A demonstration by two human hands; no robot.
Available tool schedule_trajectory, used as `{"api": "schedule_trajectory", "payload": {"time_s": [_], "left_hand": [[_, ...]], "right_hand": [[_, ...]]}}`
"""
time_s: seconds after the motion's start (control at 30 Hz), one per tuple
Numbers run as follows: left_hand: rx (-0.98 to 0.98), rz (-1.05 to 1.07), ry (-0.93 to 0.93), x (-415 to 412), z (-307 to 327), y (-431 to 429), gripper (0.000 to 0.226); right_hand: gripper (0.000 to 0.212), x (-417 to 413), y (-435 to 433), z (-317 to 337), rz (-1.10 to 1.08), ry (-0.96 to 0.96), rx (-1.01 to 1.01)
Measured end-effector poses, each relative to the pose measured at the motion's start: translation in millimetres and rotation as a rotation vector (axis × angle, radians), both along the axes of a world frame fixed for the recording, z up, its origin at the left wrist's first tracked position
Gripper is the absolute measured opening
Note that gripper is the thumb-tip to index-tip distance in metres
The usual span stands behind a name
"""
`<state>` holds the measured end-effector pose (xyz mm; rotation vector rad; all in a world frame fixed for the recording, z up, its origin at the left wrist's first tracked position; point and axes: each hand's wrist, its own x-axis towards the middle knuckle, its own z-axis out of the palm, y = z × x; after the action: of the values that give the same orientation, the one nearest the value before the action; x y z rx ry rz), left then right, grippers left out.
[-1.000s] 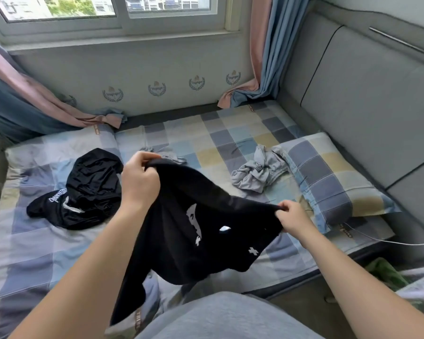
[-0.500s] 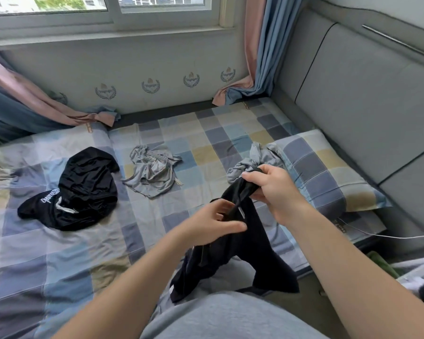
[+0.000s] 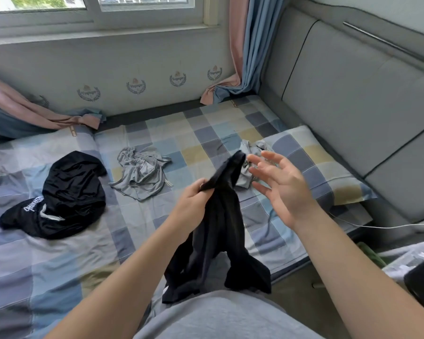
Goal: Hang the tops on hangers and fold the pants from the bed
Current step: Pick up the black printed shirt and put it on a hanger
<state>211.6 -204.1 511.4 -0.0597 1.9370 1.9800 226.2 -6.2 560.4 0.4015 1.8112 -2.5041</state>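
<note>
My left hand (image 3: 194, 203) pinches the limp black fabric garment (image 3: 218, 231) by its top edge, dangling it over the near side of the checked bed (image 3: 66, 270). My right hand (image 3: 279, 189) is spread beside it, holding nothing. I'm likely straightening it; next my right must catch the opposite edge. Bunched so, top or pants is unclear.

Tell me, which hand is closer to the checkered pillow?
The right. The right hand is open, just beside the pillow, at its near edge. The left hand is farther off, over the middle of the bed, gripping the black garment.
</note>
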Motion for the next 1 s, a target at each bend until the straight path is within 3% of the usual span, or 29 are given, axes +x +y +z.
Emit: {"api": "schedule_trajectory", "payload": {"time_s": [0.13,0.3,0.53,0.67,0.83,0.93,1.0], "left_hand": [[0.176,0.088,-0.088,-0.8,24.2,2.2,0.021],[0.391,0.078,-0.114,2.4,52.8,-5.0,0.024],[0.493,0.091,-0.057,6.6,85.4,-13.7,0.031],[0.517,0.121,-0.034,3.8,95.1,-25.9,0.035],[0.434,0.224,-0.032,-7.3,85.6,-38.6,0.021],[0.325,0.185,0.011,-14.7,73.4,-44.3,0.022],[0.150,0.096,0.069,-18.3,63.9,-47.2,0.023]], "right_hand": [[0.030,13.6,-2.4,-13.5,0.104,0.039,0.132],[0.050,18.8,-22.4,-34.8,0.321,0.085,0.364],[0.022,6.8,-29.2,-87.9,0.437,-0.071,0.632],[0.025,7.7,-13.3,-119.4,0.599,-0.217,0.918],[0.026,18.0,13.1,-145.3,0.640,-0.324,1.082],[0.011,18.6,23.8,-145.7,0.557,-0.364,0.974],[0.016,16.6,27.3,-139.4,0.481,-0.372,0.887]]}}
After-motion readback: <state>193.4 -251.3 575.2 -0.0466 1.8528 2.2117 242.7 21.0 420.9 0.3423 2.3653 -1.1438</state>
